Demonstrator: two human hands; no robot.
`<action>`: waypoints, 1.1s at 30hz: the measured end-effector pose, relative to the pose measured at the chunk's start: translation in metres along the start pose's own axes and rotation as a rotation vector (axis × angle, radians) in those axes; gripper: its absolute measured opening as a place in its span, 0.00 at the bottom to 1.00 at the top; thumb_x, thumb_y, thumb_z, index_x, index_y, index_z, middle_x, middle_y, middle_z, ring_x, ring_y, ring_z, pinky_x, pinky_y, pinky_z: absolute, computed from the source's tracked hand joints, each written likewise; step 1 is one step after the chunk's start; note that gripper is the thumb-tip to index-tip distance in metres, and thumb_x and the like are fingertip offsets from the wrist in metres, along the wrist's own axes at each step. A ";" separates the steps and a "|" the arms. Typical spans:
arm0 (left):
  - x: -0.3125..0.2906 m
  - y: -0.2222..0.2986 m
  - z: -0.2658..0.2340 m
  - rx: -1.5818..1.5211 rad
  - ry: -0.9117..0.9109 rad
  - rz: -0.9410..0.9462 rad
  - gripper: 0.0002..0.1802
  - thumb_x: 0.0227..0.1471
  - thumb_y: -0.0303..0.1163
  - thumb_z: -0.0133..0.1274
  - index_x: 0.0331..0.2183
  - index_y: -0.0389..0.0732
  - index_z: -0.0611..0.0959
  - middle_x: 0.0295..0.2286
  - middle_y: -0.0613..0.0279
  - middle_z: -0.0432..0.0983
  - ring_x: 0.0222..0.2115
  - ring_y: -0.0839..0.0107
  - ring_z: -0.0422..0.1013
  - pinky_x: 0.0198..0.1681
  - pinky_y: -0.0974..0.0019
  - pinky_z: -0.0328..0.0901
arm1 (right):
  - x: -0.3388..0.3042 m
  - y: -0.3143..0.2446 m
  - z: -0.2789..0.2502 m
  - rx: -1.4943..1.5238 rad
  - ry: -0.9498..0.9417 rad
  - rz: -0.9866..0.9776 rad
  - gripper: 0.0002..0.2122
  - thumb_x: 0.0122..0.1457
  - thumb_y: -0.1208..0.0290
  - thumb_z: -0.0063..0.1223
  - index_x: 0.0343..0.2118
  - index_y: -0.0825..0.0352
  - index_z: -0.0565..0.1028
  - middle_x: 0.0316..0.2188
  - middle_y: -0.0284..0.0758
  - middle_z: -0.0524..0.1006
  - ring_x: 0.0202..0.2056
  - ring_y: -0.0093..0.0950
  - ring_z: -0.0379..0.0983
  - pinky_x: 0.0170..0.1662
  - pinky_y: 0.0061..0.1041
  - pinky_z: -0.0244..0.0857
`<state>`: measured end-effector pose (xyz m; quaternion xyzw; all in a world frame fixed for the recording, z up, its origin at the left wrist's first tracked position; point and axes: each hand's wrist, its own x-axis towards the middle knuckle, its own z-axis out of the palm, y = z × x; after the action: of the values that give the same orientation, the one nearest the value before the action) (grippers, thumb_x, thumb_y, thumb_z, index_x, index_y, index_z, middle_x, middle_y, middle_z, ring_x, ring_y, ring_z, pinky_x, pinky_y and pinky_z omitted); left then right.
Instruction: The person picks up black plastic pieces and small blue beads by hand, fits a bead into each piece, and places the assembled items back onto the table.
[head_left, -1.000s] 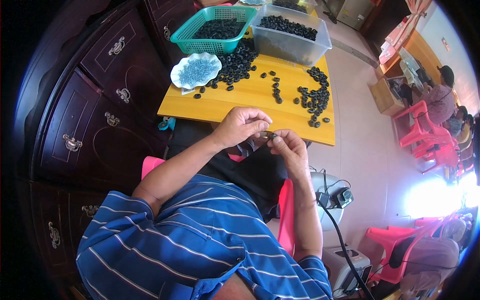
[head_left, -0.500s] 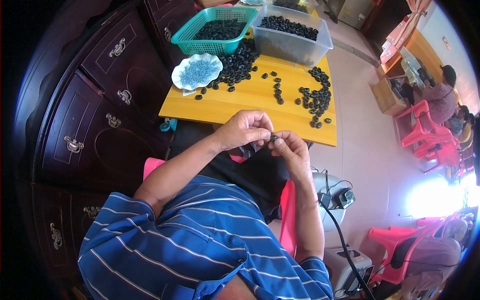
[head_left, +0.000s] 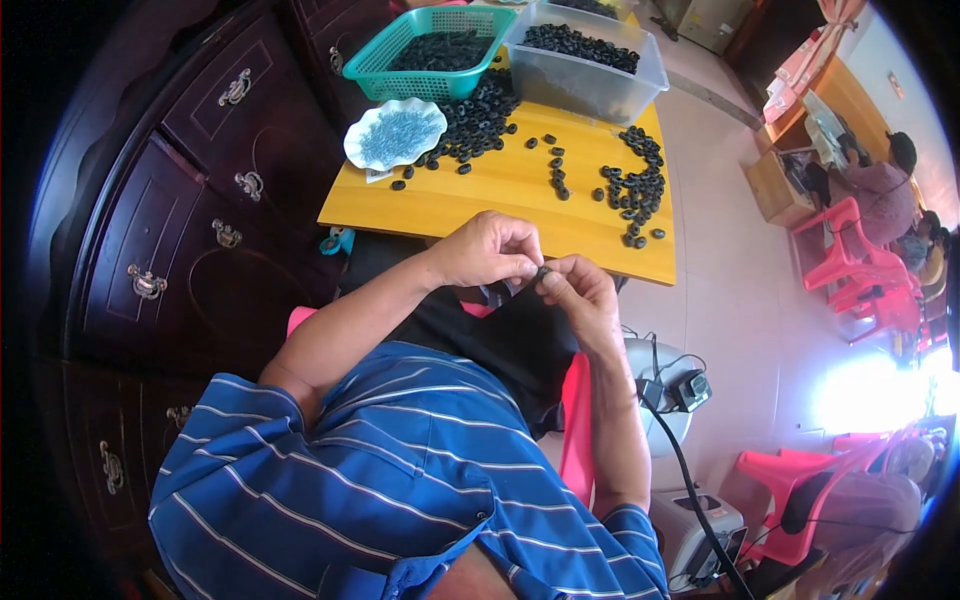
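Observation:
My right hand (head_left: pixel 588 298) pinches a small black ring-shaped piece (head_left: pixel 543 272) between thumb and fingers, just off the table's near edge. Close against it, my left hand (head_left: pixel 488 250) has its thumb and forefinger pressed together at the piece. Whatever those left fingertips hold is too small to make out. Beyond my hands, a white scalloped dish (head_left: pixel 352 152) carries many tiny pale-blue pieces. A heap of similar black pieces (head_left: pixel 482 125) lies beside the dish, and another loose group (head_left: pixel 640 190) is spread at the table's right side.
On the yellow table (head_left: pixel 450 206) stand a green basket (head_left: pixel 418 88) and a clear plastic tub (head_left: pixel 575 92), both holding black pieces. Dark drawers (head_left: pixel 200 180) line the left. A cable (head_left: pixel 680 470) runs at lower right. People sit by pink chairs (head_left: pixel 850 255) farther right.
Both hands have shifted very slightly, the left a little up, while the fingertips stay together at the black piece. The things on the table look the same.

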<state>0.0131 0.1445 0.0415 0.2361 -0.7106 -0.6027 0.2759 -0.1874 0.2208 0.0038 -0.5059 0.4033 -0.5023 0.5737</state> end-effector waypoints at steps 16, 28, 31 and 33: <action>-0.007 0.031 0.008 0.547 0.025 0.179 0.03 0.44 0.24 0.60 0.24 0.36 0.82 0.21 0.55 0.78 0.22 0.65 0.76 0.29 0.64 0.68 | -0.006 -0.002 0.012 -0.109 0.063 0.004 0.05 0.62 0.74 0.55 0.37 0.70 0.75 0.28 0.30 0.78 0.30 0.17 0.71 0.36 0.16 0.65; -0.004 0.038 0.021 0.523 0.232 0.188 0.18 0.49 0.26 0.62 0.44 0.38 0.80 0.26 0.58 0.80 0.26 0.65 0.78 0.33 0.68 0.71 | 0.000 -0.005 0.010 0.312 0.036 -0.015 0.07 0.66 0.69 0.49 0.42 0.67 0.73 0.34 0.30 0.78 0.34 0.18 0.73 0.41 0.19 0.66; -0.005 0.033 0.026 0.661 0.303 0.297 0.21 0.48 0.27 0.63 0.46 0.38 0.78 0.28 0.57 0.78 0.28 0.64 0.77 0.34 0.68 0.72 | 0.000 -0.006 0.011 0.370 0.057 0.006 0.08 0.67 0.68 0.48 0.42 0.66 0.73 0.34 0.30 0.78 0.33 0.18 0.72 0.40 0.19 0.65; -0.005 0.030 0.030 0.803 0.345 0.411 0.22 0.46 0.29 0.64 0.45 0.38 0.79 0.31 0.55 0.78 0.30 0.64 0.77 0.34 0.65 0.72 | 0.000 -0.005 0.011 0.397 0.075 0.018 0.08 0.67 0.68 0.48 0.42 0.66 0.73 0.35 0.30 0.78 0.33 0.18 0.72 0.40 0.18 0.65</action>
<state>-0.0035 0.1740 0.0671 0.2753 -0.8629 -0.1655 0.3902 -0.1781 0.2232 0.0109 -0.3602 0.3221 -0.5854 0.6510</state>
